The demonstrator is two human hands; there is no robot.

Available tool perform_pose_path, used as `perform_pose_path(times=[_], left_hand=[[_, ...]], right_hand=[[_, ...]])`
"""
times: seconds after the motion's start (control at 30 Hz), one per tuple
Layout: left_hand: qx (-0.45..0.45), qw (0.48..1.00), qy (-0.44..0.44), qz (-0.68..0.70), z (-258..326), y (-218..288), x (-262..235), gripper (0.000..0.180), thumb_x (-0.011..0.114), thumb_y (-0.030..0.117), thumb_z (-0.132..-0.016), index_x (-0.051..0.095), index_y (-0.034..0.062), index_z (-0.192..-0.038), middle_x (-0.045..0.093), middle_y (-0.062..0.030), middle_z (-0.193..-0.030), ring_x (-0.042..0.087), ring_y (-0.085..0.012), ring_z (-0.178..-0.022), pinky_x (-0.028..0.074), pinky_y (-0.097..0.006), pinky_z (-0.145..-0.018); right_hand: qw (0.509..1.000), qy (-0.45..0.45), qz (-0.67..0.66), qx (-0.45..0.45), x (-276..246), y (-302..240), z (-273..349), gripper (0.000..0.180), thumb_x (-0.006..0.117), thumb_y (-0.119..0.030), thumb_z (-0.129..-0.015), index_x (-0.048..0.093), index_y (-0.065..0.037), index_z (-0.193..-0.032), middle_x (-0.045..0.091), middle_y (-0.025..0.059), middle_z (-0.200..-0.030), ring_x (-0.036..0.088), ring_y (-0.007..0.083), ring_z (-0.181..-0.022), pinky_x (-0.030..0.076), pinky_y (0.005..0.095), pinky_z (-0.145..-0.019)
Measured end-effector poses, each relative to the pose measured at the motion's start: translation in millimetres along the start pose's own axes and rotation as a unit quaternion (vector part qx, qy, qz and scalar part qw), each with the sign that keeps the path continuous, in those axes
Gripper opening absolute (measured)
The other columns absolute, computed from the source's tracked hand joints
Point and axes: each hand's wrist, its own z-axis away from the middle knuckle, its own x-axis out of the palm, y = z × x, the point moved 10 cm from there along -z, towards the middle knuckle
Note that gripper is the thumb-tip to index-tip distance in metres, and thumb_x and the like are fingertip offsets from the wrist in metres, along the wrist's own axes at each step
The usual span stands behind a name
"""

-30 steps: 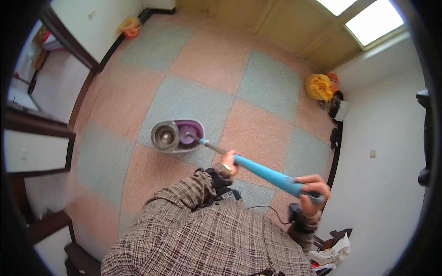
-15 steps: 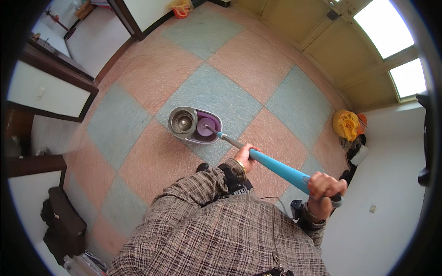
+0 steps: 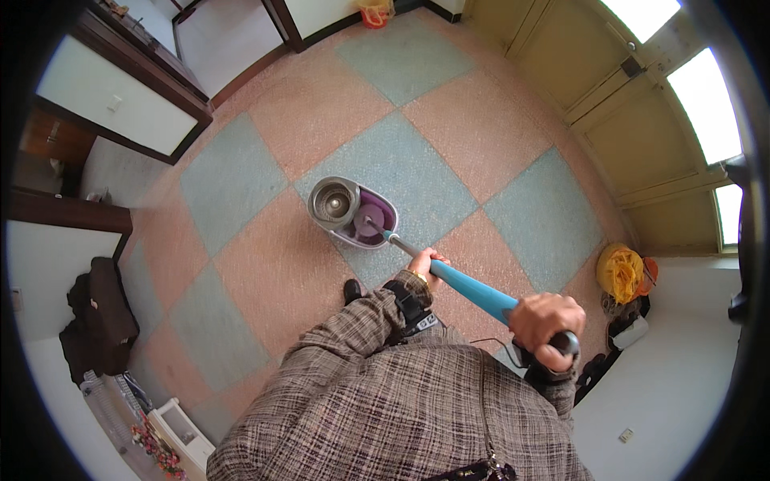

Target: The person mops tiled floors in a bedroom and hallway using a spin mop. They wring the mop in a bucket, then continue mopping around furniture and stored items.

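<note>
Both hands grip a mop, whose blue handle (image 3: 475, 290) slants from the lower right down to the bucket. My left hand (image 3: 426, 266) is wrapped round the lower end of the blue part, near the metal pole. Around the upper end, just below the dark end cap, my right hand (image 3: 547, 325) is closed. The purple mop head (image 3: 369, 219) sits inside the purple compartment of an oval mop bucket (image 3: 394, 232). Beside it, in the same bucket, is a grey round wringer basket (image 3: 332, 205). The mop head's underside is hidden.
The bucket stands on a floor of pink and blue-green tiles (image 3: 433, 176). A yellow bag (image 3: 620, 272) lies by the right wall. At the far wall stands a red bin (image 3: 374, 14). Dark cloth (image 3: 103, 317) lies at the left; doorways open on that side.
The view has turned, so the room appears shifted. My right hand with the handle's top end has moved slightly left in view. Both hands keep their grip, and the mop head stays in the bucket.
</note>
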Motion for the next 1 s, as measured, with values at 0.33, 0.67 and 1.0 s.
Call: perform_pose_path(times=[0.33, 0.67, 1.0], left_hand=[[0.064, 0.994, 0.046, 0.075, -34.5, 34.2, -20.5, 0.017, 0.049, 0.006, -0.075, 0.038, 0.0076, -0.063, 0.040, -0.0061, -0.060, 0.043, -0.0194, -0.054, 0.042, -0.034, -0.056], [0.032, 0.993, -0.031, 0.113, -16.7, -13.4, 22.0, 0.017, 0.053, 0.008, -0.079, 0.043, 0.0066, -0.065, 0.046, -0.0075, -0.067, 0.046, -0.0209, -0.064, 0.044, -0.034, -0.067], [0.091, 0.989, 0.061, 0.103, -43.5, 39.1, -45.9, 0.020, 0.059, 0.016, -0.081, 0.042, 0.0051, -0.079, 0.051, -0.0107, -0.070, 0.057, -0.0247, -0.070, 0.050, -0.042, -0.071]], right_hand=[[0.993, 0.109, 0.017, 0.043, -23.8, 67.8, 8.5, 0.013, 0.058, -0.012, -0.075, 0.049, -0.005, -0.069, 0.053, 0.0069, -0.064, 0.053, 0.0192, -0.058, 0.047, 0.0367, -0.059], [0.996, 0.077, -0.022, -0.043, -50.0, 8.6, 10.6, 0.029, 0.063, -0.022, -0.079, 0.045, -0.008, -0.062, 0.051, 0.0053, -0.051, 0.052, 0.0167, -0.043, 0.045, 0.0322, -0.045], [0.998, 0.035, 0.037, -0.023, -9.2, 17.7, 4.7, 0.016, 0.053, -0.007, -0.073, 0.043, -0.004, -0.060, 0.051, 0.0088, -0.052, 0.052, 0.0199, -0.045, 0.045, 0.0342, -0.046]])
